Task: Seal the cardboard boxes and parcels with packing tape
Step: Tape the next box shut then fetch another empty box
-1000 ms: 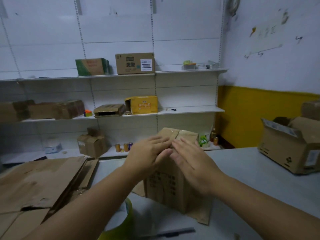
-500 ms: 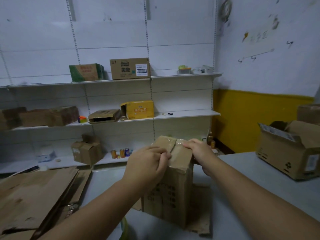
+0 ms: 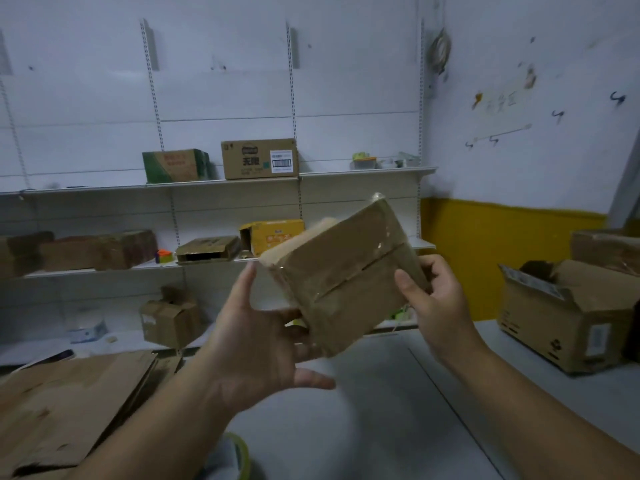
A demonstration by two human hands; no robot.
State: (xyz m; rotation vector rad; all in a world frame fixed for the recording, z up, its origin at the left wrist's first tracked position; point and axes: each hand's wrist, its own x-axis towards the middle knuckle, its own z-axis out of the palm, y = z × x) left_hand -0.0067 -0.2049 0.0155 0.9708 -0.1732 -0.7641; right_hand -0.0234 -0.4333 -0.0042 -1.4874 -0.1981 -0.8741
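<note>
A small brown cardboard box (image 3: 341,268) is lifted off the table and tilted, its taped flap seam facing me. Clear tape shines along the seam and the corners. My left hand (image 3: 258,344) supports the box from below and on its left side, fingers spread and mostly straight. My right hand (image 3: 431,296) grips the box's right edge, thumb on the front face and fingers curled behind. A roll of packing tape with a yellow-green rim (image 3: 239,455) lies on the table at the bottom edge, partly hidden by my left forearm.
Flattened cardboard sheets (image 3: 65,407) are stacked on the left of the grey table (image 3: 381,410). An open cardboard box (image 3: 568,317) stands at the right. White wall shelves (image 3: 363,173) behind carry several boxes. A yellow-painted wall band runs at the right.
The box stood upright on the table with both hands pressing tape on its top. Now both hands have raised it into the air and tipped it toward me.
</note>
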